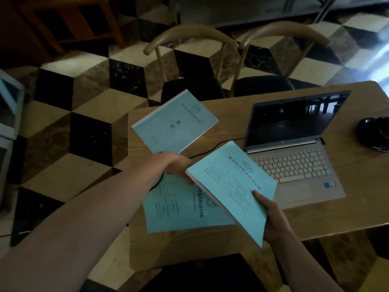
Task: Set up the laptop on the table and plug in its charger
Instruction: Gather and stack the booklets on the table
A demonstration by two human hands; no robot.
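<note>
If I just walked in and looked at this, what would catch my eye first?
Probably the turquoise booklets: the left hand holds one booklet above the table's far edge, the right hand holds another booklet, and a third lies beneath. Next, the open laptop, screen dark, on the wooden table to the right.

Left hand (179, 165): bare forearm stretched forward from lower left, fingers curled in a grip, partly hidden. Right hand (268, 216): raised from lower right, thumb on top, fingers pinching from beneath.
</note>
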